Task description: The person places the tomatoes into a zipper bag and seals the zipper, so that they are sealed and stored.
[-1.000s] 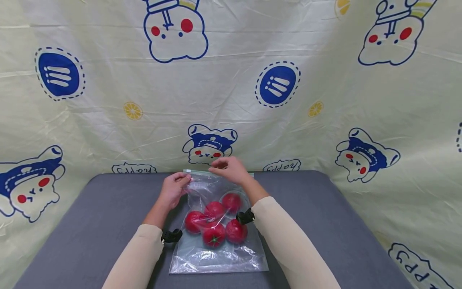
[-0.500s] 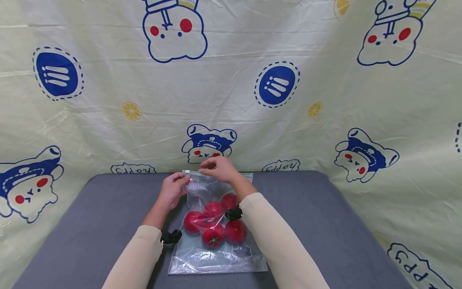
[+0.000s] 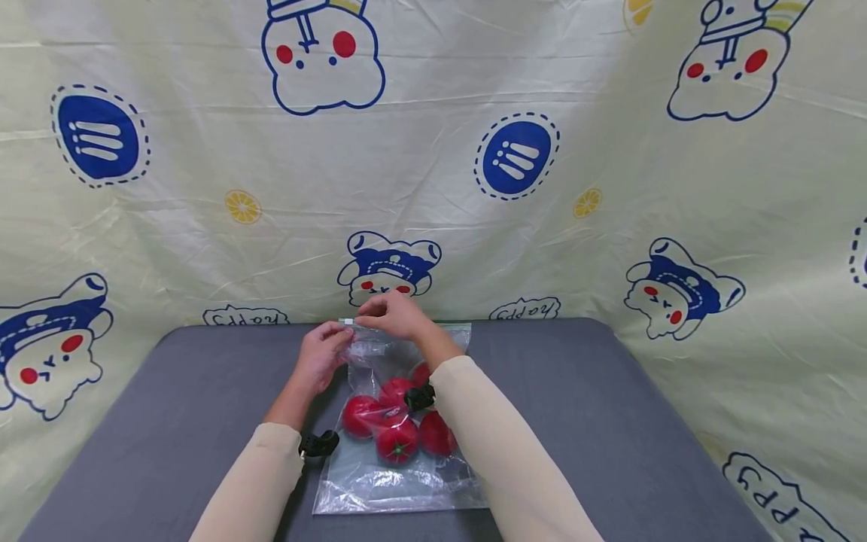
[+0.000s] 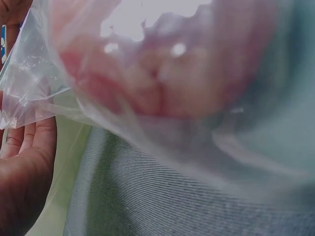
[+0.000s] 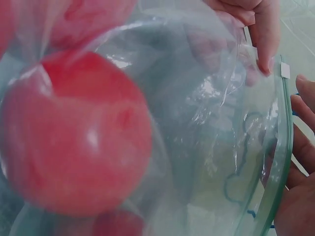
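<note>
A clear slider zip bag lies on the table with several red tomatoes inside. My left hand pinches the bag's upper left corner between thumb and fingers. Just right of that grip, the white slider sits near the left end of the pale green zip strip. My right hand is at the strip beside the slider. In the right wrist view its fingers are loosely bent along the strip, thumb apart from the slider. The right forearm covers part of the bag and some tomatoes.
A grey cloth-covered table spreads to both sides of the bag. Directly behind its far edge hangs a pale printed curtain. A black wrist camera sits by the left cuff, and another camera hangs over the tomatoes.
My right hand has moved left along the zip strip toward the slider and my left hand. The left hand keeps its pinch on the corner, and the slider stays near the left end.
</note>
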`<state>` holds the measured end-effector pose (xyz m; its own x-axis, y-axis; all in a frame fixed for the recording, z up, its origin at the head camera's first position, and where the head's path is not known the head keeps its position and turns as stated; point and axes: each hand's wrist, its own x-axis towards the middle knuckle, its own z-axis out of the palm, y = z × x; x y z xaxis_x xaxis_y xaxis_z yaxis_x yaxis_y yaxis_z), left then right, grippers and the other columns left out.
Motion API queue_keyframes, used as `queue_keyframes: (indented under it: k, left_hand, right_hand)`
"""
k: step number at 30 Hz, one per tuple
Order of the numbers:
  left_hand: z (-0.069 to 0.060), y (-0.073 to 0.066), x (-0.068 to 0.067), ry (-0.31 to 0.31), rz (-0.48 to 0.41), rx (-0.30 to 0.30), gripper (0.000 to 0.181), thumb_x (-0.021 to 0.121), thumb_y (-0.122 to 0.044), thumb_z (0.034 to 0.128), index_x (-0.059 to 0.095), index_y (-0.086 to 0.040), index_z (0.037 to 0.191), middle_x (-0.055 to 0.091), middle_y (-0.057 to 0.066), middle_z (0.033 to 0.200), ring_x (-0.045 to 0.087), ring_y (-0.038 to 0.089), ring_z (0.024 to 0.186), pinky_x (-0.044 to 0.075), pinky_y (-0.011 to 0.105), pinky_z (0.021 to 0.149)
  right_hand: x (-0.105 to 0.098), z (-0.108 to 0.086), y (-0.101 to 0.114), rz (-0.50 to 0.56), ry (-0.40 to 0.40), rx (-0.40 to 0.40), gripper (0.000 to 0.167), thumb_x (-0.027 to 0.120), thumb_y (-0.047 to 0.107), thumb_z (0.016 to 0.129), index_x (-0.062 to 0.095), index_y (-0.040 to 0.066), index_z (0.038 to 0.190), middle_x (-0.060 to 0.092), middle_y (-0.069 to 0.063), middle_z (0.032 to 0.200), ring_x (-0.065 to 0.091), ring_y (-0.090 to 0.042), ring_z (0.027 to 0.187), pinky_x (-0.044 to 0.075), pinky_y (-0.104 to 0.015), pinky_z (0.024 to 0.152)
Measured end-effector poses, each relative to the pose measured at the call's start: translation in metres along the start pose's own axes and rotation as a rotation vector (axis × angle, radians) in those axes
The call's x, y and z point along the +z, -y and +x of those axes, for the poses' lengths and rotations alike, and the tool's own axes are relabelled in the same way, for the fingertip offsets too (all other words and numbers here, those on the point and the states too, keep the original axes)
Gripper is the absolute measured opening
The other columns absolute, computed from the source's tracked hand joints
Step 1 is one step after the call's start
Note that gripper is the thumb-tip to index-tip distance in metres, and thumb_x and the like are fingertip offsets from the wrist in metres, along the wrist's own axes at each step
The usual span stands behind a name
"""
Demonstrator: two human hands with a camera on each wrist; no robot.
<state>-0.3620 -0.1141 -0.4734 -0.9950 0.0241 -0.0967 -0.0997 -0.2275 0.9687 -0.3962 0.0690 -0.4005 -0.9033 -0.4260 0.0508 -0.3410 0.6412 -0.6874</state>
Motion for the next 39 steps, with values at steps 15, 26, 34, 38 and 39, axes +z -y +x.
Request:
queue_keyframes:
  k: [15,26,34,38,39]
  left_hand:
    - [0.0016,0.0017,0.0011,0.029,-0.052,0.022,0.014,0.065,-0.014,0.1016,0.067,-0.018,0.088,0.067,-0.005,0.087,0.064,0.01,0.081,0.057,0.023,0.069]
    - [-0.0017,0.0017,0.0024,0.03,-0.068,0.043,0.016,0.064,-0.013,0.1019,0.067,-0.019,0.087,0.066,-0.005,0.088,0.064,0.01,0.083,0.058,0.023,0.071]
    - [-0.0016,0.0035,0.0015,0.044,-0.068,0.05,0.019,0.064,-0.012,0.102,0.066,-0.02,0.085,0.066,-0.005,0.088,0.063,0.01,0.081,0.058,0.023,0.07]
    - [-0.0013,0.0042,0.0005,0.04,-0.056,0.048,0.018,0.064,-0.013,0.1019,0.065,-0.019,0.085,0.066,-0.005,0.089,0.064,0.011,0.083,0.057,0.024,0.07]
    - [-0.0013,0.0045,0.0003,0.039,-0.05,0.046,0.017,0.065,-0.013,0.1018,0.065,-0.018,0.086,0.066,-0.005,0.089,0.064,0.011,0.083,0.057,0.024,0.071]
  right_hand:
    - [0.0074,0.0057,0.0036,-0.016,0.003,-0.02,0.017,0.077,0.03,0.093,0.081,0.019,0.106,0.076,0.003,0.1,0.062,-0.015,0.089,0.055,-0.026,0.077]
    - [0.008,0.0029,0.0101,0.022,0.027,-0.003,0.017,0.076,0.031,0.094,0.08,0.019,0.105,0.076,0.003,0.1,0.063,-0.015,0.092,0.054,-0.027,0.079]
    - [0.0081,0.0039,0.0088,0.022,0.033,-0.013,0.013,0.075,0.028,0.095,0.08,0.019,0.104,0.076,0.004,0.1,0.063,-0.015,0.093,0.055,-0.028,0.081]
    - [0.0085,0.0041,0.0074,0.004,0.033,-0.023,0.013,0.075,0.028,0.095,0.079,0.02,0.104,0.075,0.004,0.1,0.063,-0.015,0.093,0.055,-0.028,0.082]
    - [0.0088,0.004,0.0067,-0.004,0.032,-0.023,0.013,0.075,0.028,0.095,0.079,0.02,0.104,0.075,0.004,0.1,0.063,-0.015,0.093,0.055,-0.028,0.082]
